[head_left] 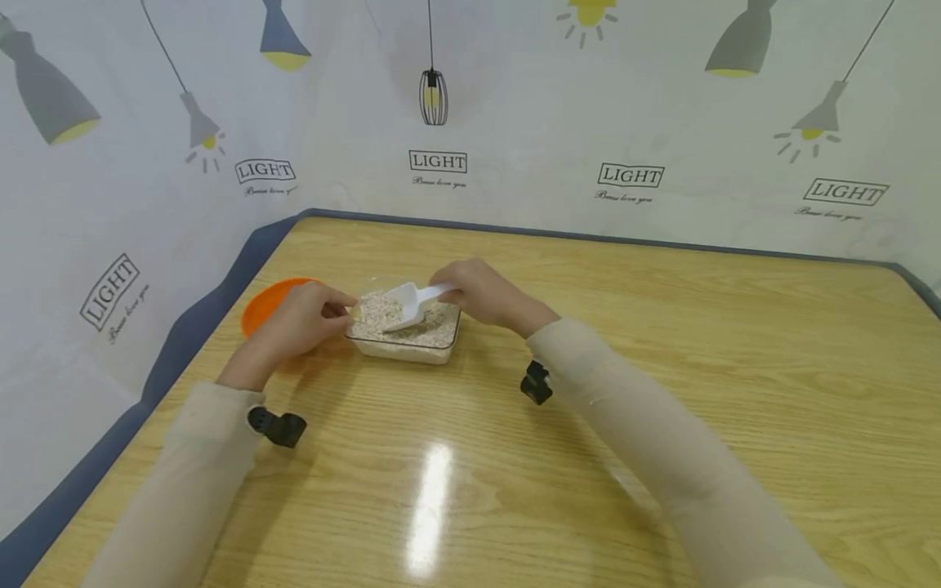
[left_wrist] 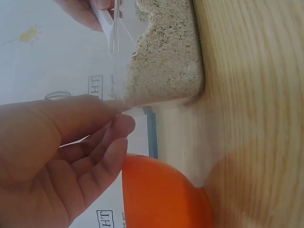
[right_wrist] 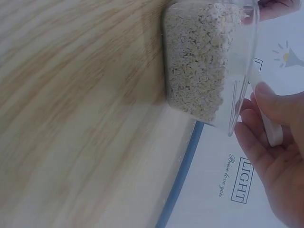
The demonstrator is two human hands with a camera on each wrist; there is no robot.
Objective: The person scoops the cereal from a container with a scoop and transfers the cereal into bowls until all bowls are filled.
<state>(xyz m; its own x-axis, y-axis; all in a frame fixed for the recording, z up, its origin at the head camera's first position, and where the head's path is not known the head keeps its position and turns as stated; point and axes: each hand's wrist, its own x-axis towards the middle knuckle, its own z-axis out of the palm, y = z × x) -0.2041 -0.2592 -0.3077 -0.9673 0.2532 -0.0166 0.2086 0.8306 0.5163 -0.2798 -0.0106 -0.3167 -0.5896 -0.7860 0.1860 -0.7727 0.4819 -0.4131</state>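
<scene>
A clear plastic container (head_left: 408, 353) of rolled oats (head_left: 441, 324) stands on the table. My right hand (head_left: 481, 292) grips the handle of a white scoop (head_left: 415, 306), whose bowl dips into the oats; in the right wrist view the thumb lies along the scoop handle (right_wrist: 271, 128). With thumb and fingertips, my left hand (head_left: 297, 320) pinches the container's left rim, as the left wrist view shows. Just beyond the left hand sits an orange bowl (head_left: 259, 306), partly hidden by that hand in the head view.
The wooden table (head_left: 588, 457) runs back to a white wall (head_left: 529, 106) printed with lamps and lettering. A dark blue edging (head_left: 588, 238) lines its far side. Black wrist cameras hang below both sleeves.
</scene>
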